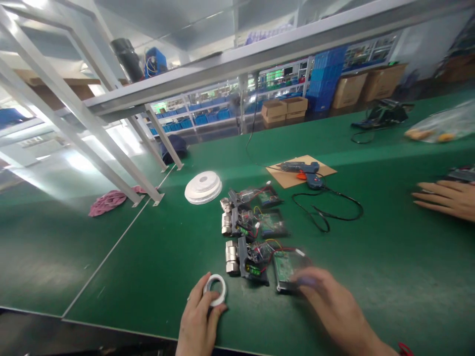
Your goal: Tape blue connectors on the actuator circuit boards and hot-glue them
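Note:
My left hand (198, 314) is closed on a white ring (222, 286), which may be a roll of tape, just above the green table near its front edge. Smeared by motion, my right hand (330, 301) is at the near box with a green circuit board (285, 267); something purple shows at its fingertips, and I cannot make out its grip. Wires join that board to a grey valve housing (245, 259) with a metal pipe fitting (232, 257). Behind it lie a second similar assembly (241, 221) and a third assembly (239, 197), lids off.
A blue glue gun (309, 170) lies on cardboard (284, 179), its black cord (345, 217) looped nearby. White stacked discs (203, 187) sit left. Another person's hand (447, 198) rests at right. Shelf posts (143, 183), a pink cloth (107, 203) and a plastic bag (445, 123) stand farther out.

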The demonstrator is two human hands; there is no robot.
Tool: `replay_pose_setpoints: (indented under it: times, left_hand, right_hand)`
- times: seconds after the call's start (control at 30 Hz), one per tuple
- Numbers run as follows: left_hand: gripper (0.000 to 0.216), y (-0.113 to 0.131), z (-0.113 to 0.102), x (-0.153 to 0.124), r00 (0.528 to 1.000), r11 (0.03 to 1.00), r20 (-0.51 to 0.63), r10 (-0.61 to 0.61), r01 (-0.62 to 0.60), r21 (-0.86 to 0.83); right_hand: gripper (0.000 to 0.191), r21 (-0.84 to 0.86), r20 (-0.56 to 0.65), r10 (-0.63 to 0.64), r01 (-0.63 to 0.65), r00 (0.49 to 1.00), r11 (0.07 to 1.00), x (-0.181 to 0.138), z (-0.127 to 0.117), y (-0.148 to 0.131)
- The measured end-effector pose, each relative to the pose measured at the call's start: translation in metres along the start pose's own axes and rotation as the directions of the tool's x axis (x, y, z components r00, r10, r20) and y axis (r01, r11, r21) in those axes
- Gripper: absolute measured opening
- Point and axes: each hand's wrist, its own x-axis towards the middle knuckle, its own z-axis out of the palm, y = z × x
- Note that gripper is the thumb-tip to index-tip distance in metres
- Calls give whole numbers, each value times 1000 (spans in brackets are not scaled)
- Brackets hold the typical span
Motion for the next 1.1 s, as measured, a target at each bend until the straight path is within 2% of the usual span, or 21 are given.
replay_pose_setpoints:
  times: [0.1,0.2,0.33,0.43,0.57,0.77,0.97,1.1]
  left_hand:
    - [19,23,-17,11,996,998,-85,27,-32,-57]
    - [17,62,-28,35,975,980,-133,180,-189,-60]
    - [11,114,-20,69,889,897,-136,436,-442,-15]
    - [11,136,-5,84,878,879,-69,474,-476,-18]
    - [19,142,10,91,903,903,14,430,-430,-4]
    - [21,138,19,92,921,920,-18,390,-390,-34]
    - [21,132,22,91,928,928,-2,372,-372,-24]
    - [20,132,24,92,931,931,-19,363,-364,-36]
  right_hand:
    - [14,33,-14,100,-99,995,995,3,0,-5]
    - [17,89,-30,145,-142,989,986,3,0,-8]
    - [23,179,-21,160,-154,987,972,2,3,-10]
    - [21,238,-40,183,-168,982,957,2,4,-9]
    - [16,275,-50,188,-168,981,947,5,2,-11]
    - [13,308,-96,131,-96,987,946,12,3,-15]
    - [16,266,-167,77,-31,983,964,14,10,-16]
    - [16,235,-166,66,-26,984,972,14,10,-17]
